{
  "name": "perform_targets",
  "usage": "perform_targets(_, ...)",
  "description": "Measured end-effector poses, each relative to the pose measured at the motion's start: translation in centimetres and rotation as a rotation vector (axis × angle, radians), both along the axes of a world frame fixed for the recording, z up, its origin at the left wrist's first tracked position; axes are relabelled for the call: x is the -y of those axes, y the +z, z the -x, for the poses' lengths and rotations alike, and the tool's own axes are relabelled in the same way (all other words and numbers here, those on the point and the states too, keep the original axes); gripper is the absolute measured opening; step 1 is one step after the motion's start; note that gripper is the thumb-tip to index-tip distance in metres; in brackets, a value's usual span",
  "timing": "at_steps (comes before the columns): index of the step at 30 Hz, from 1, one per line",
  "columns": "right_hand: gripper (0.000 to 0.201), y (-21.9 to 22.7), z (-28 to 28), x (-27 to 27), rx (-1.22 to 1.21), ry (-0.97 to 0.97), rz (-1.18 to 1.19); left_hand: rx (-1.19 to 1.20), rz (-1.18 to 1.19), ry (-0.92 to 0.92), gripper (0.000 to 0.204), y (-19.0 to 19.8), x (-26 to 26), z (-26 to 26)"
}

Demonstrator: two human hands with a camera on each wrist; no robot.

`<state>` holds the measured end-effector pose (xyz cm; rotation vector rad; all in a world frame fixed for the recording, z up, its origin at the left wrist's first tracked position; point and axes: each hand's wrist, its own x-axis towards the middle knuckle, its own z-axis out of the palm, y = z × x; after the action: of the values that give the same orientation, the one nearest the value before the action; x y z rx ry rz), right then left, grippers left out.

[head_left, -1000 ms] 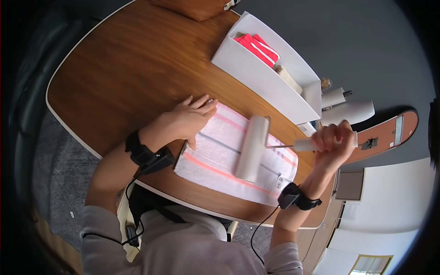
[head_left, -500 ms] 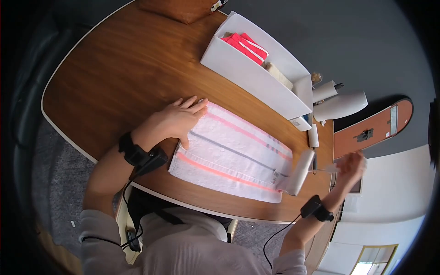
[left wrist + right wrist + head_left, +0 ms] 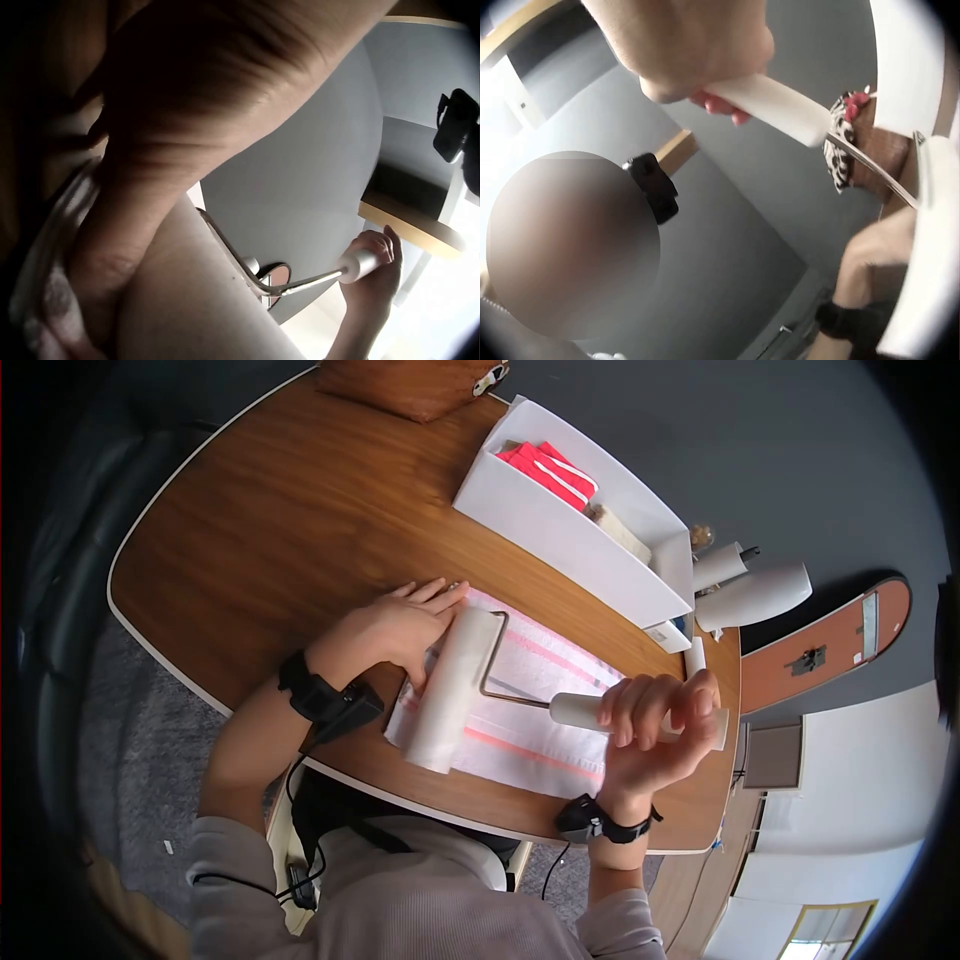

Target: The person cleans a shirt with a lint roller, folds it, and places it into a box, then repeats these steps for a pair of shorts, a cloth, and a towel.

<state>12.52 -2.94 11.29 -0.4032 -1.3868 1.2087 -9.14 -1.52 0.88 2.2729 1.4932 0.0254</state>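
Observation:
A white striped towel (image 3: 535, 745) lies flat on the wooden table. My left hand (image 3: 400, 628) rests on its left end, fingers stretched out and thumb along the near side. My right hand (image 3: 660, 725) grips the white handle of a lint roller (image 3: 452, 690). The roller's wide white cylinder lies across the towel's left part, right beside the left thumb, and hides some stripes. In the left wrist view the cylinder (image 3: 202, 292) runs close by the left thumb. The right wrist view shows the handle (image 3: 780, 112) coming out of the right fist.
Behind the towel stands a white bin (image 3: 570, 550) holding a folded red cloth (image 3: 550, 475) and a beige cloth (image 3: 622, 532). A brown leather-like item (image 3: 400, 385) sits at the far edge of the table (image 3: 270, 490). White rounded objects (image 3: 755, 598) stand right of the bin, near a brown board (image 3: 835, 645).
The lint roller first went right, past the towel's right end, and is now back at the left end by the left hand. My left hand has stayed on the towel.

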Motion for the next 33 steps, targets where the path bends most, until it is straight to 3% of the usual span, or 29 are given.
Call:
perform_targets(7, 0.027, 2.4, -4.6, -1.3, 0.273, -0.273, -0.053, 0.05, -0.031, 0.026, 0.109, -0.2, 0.2, -0.2)
perform_targets(19, 0.026, 3.6, -17.8, -3.3, 0.348, -0.538, 0.035, 0.026, -0.005, 0.009, 0.107, 0.4, 0.1, -0.6)
perform_targets(22, 0.025, 2.8, -20.4, -4.1, 0.18, -0.488, 0.017, 0.022, -0.024, -0.024, 0.107, 0.6, -0.1, -0.6)
perform_targets(30, 0.021, 4.1, -23.4, -4.3, 0.148, -0.812, 0.142, 0.031, -0.041, -0.032, 0.113, 0.0, -0.1, -0.3)
perform_targets(31, 0.022, 4.5, -24.4, -4.5, 0.092, -0.907, 0.155, 0.032, -0.041, -0.032, 0.113, -0.2, -0.1, -0.2)
perform_targets(33, 0.021, 5.4, -27.6, -4.9, -0.131, -0.909, 0.091, 0.029, -0.035, -0.041, 0.114, -0.1, -0.1, -0.3)
